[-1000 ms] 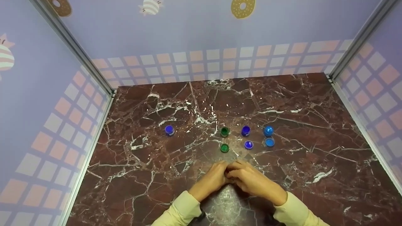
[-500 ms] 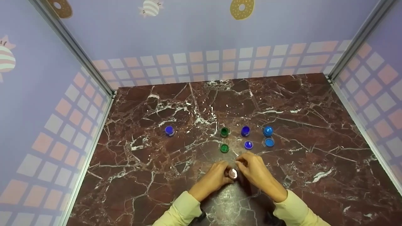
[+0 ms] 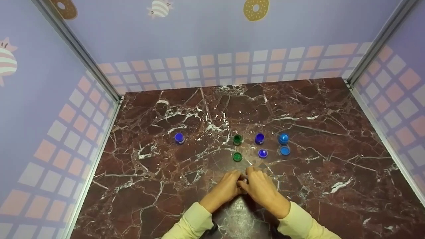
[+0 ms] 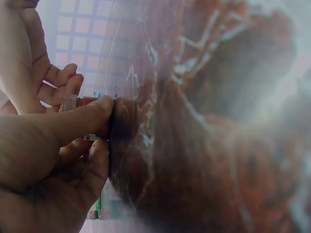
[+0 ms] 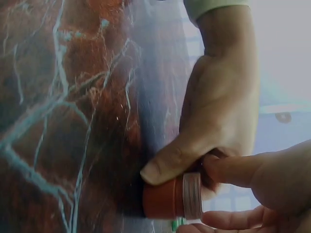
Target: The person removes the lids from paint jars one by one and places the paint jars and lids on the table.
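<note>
In the right wrist view, a small orange-brown paint jar (image 5: 163,200) lies on its side, its clear-rimmed lid (image 5: 192,196) facing the right hand. The left hand (image 3: 226,185) grips the jar's body, thumb along one side and fingers beneath. Thumb and fingers of the right hand (image 3: 262,187) come round the lid end and pinch it. From the head, the two hands nearly hide this jar. Beyond them stand an uncapped green jar (image 3: 237,139), a dark blue jar (image 3: 259,138) and a light blue jar (image 3: 284,138).
Before the jars lie a green lid (image 3: 237,156), a dark blue lid (image 3: 262,153) and a light blue lid (image 3: 285,150). Farther left stands a violet-blue jar (image 3: 179,138). Patterned panels (image 3: 219,39) wall the marbled table (image 3: 149,109) at the back and both sides.
Half a second ago the right hand was lifted off the jar, showing its shiny top; now it is back against the lid. The left hand keeps its hold, and the other jars have not moved.
</note>
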Demonstrator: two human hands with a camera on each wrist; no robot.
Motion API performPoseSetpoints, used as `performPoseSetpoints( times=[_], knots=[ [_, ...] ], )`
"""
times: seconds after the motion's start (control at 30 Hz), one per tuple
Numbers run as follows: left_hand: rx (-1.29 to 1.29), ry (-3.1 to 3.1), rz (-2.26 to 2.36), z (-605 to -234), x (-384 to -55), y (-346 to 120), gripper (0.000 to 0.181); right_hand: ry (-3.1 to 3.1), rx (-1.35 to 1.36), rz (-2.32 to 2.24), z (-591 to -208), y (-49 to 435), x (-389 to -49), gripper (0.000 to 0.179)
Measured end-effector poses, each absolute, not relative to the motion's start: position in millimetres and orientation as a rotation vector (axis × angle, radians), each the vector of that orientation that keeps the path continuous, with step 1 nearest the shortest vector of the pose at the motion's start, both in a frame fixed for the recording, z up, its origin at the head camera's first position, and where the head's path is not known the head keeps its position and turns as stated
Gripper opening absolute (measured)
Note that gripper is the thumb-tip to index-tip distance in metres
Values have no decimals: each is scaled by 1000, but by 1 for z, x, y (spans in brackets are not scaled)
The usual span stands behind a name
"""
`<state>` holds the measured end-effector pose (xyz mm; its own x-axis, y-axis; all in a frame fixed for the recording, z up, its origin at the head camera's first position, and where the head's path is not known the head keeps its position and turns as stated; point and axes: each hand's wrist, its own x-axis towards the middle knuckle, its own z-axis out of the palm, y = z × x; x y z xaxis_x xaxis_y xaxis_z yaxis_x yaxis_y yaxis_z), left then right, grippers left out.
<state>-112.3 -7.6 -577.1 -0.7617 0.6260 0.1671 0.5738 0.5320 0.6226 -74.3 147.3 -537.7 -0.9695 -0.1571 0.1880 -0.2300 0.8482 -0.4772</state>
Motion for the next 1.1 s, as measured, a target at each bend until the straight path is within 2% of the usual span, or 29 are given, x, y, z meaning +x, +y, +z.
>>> performPoseSetpoints(
  times=[0.23, 0.43, 0.6, 0.87, 1.1],
  knots=[
    [1059, 2691, 1017, -579, -112, -7, 25, -2858, 382, 559, -539, 140, -70, 38],
    [1060, 2664, 1057, -578, -112, -7, 30, -2846, 463, 572, -540, 143, -69, 31],
    [1078, 2671, 1040, -578, -112, -8, 37, -2823, 652, 607, -540, 153, -74, 23],
    [1057, 2656, 1026, -577, -114, -10, 37, -2828, 962, 732, -539, 170, -82, 17],
    [1031, 2655, 1017, -578, -115, -10, 44, -2753, 1166, 677, -539, 174, -85, 22]
  ],
)
